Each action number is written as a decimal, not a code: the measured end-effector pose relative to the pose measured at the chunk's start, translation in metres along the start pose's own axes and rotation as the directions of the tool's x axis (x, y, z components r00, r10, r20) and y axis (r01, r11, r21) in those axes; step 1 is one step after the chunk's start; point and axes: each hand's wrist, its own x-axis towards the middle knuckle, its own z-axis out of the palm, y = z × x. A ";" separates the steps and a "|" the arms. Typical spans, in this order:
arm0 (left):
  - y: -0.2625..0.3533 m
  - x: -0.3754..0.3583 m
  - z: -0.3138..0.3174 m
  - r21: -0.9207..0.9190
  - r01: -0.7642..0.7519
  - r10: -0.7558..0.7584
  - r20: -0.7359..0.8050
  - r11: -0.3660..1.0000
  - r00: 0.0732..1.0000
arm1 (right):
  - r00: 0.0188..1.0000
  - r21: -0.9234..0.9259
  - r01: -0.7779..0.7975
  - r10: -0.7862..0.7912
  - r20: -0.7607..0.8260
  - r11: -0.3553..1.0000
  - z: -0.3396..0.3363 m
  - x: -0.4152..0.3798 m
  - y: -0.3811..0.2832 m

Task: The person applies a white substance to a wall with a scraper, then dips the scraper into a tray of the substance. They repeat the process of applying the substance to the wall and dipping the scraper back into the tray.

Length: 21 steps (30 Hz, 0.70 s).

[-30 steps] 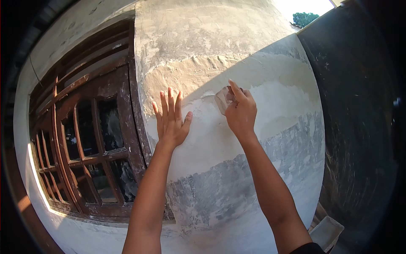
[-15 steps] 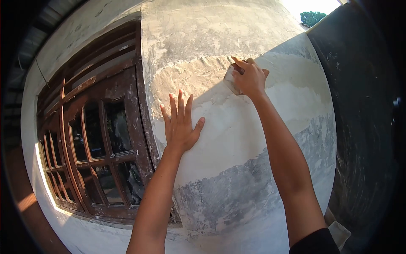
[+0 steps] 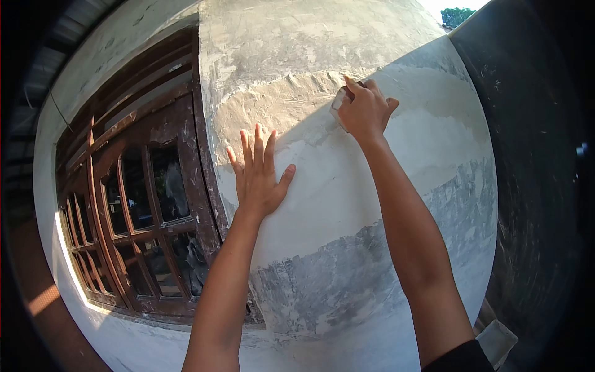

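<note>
My left hand (image 3: 257,186) lies flat on the wall with its fingers spread, near the left edge of a smooth band of pale wet-looking plaster (image 3: 322,180). Higher up and to the right, my right hand (image 3: 367,110) grips a scraper (image 3: 338,104) by its dark brown handle. The scraper's pale blade rests against the wall near the top of the plaster band, where the sunlit part meets the shadow. Most of the handle and part of the blade are hidden behind my fingers.
A brown wooden window (image 3: 139,217) with glass panes is set in the wall on the left. Rough grey wall (image 3: 328,279) shows below the plaster band. To the right stands a dark surface (image 3: 533,186). A pale, box-like object (image 3: 498,341) sits low at the right.
The view has shifted slightly. My right hand has moved a little with the scraper, and less of the blade shows. My left hand stays flat on the wall.
</note>
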 end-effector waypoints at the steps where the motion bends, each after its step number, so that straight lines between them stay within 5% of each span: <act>1: 0.001 0.001 0.000 0.010 -0.002 0.002 0.003 1.000 1.000 | 1.000 0.001 -0.002 0.002 -0.002 1.000 0.001 -0.004 -0.005; 3: 0.001 0.002 -0.001 0.007 0.000 0.000 0.016 1.000 1.000 | 0.989 0.221 0.122 -0.137 0.053 0.968 0.006 -0.020 -0.019; 4: 0.001 0.002 -0.001 0.007 0.003 -0.003 0.032 1.000 0.999 | 0.947 0.138 0.236 -0.259 0.187 0.962 0.013 -0.027 -0.019; 9: -0.003 0.004 0.002 0.009 -0.007 0.007 0.014 1.000 1.000 | 1.000 -0.070 0.006 -0.008 -0.029 0.998 0.000 -0.012 0.006; 11: -0.001 0.003 0.002 0.022 -0.007 0.006 0.016 1.000 1.000 | 0.997 0.141 0.073 -0.070 -0.022 0.987 -0.004 -0.024 -0.005; 13: -0.002 0.003 -0.001 0.013 -0.014 0.013 0.051 1.000 0.999 | 0.951 0.150 0.228 -0.253 0.177 0.962 0.003 -0.037 -0.008; 15: -0.002 0.003 -0.002 0.019 -0.008 0.006 0.086 1.000 0.996 | 0.993 0.007 0.083 -0.083 0.087 0.997 0.001 -0.030 0.004; 19: 0.001 0.006 -0.008 0.049 0.041 -0.049 0.172 0.998 0.984 | 0.999 0.022 -0.051 0.051 0.018 0.998 -0.010 -0.024 0.012; 21: 0.000 0.007 -0.006 0.042 0.044 -0.050 0.165 0.998 0.985 | 0.966 0.178 0.184 -0.211 0.152 0.967 -0.001 -0.042 -0.002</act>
